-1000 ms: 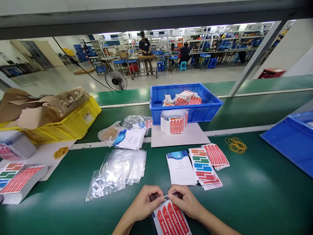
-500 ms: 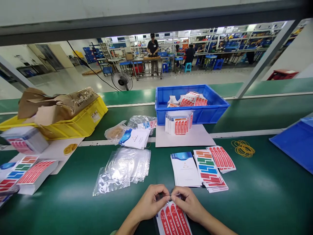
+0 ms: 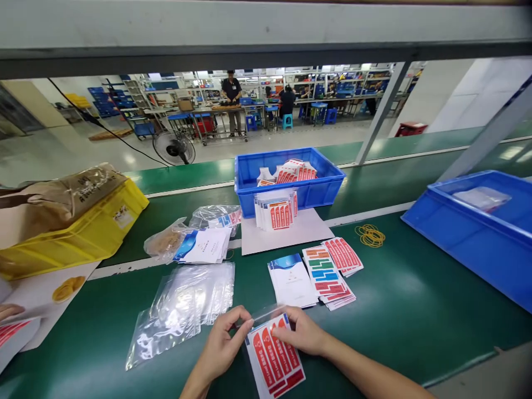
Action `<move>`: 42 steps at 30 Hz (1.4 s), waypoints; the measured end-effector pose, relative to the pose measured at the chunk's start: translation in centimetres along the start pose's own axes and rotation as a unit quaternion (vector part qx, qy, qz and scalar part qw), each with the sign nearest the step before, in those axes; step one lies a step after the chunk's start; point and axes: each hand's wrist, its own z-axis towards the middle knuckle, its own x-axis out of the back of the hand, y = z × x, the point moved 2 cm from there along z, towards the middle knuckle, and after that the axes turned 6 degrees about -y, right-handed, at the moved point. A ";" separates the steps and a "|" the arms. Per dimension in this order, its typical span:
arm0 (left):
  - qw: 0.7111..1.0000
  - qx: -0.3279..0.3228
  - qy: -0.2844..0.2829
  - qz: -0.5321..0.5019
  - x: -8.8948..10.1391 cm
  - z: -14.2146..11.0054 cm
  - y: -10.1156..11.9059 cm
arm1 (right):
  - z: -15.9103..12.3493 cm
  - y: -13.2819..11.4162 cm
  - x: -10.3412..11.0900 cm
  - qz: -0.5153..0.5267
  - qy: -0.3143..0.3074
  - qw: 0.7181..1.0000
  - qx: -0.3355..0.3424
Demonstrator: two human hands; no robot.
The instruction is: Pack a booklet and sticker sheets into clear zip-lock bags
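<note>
Between my hands is a clear plastic bag [image 3: 266,315] holding a stack of red-and-white label sheets [image 3: 277,357]. My left hand [image 3: 224,343] pinches the bag's upper left corner between thumb and fingers. On the other side, my right hand [image 3: 301,332] grips the upper right edge, thumb over the labels and fingers behind. Just beyond lie a pile of white-and-blue booklets [image 3: 292,282], multicoloured label sheets [image 3: 324,271] and red label sheets [image 3: 344,256]. Left of my hands, flat clear bags [image 3: 183,305] are spread in an overlapping pile.
A blue bin [image 3: 291,191] of label packs stands behind filled packs [image 3: 276,213] on a white board [image 3: 286,238]. Yellow rubber bands [image 3: 369,236] lie near a blue bin [image 3: 474,238] at right. A yellow crate [image 3: 78,238] and another person's hand [image 3: 10,311] are at left.
My hands have moved apart along the bag's top, and the bagged labels now show more fully. The view has turned right. Another person's hand has appeared at the left edge.
</note>
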 end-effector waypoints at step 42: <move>0.894 0.093 -0.067 -0.432 -6.1 1.4 -1.0 | -0.1 -3.5 -0.5 -0.544 0.041 0.830 0.121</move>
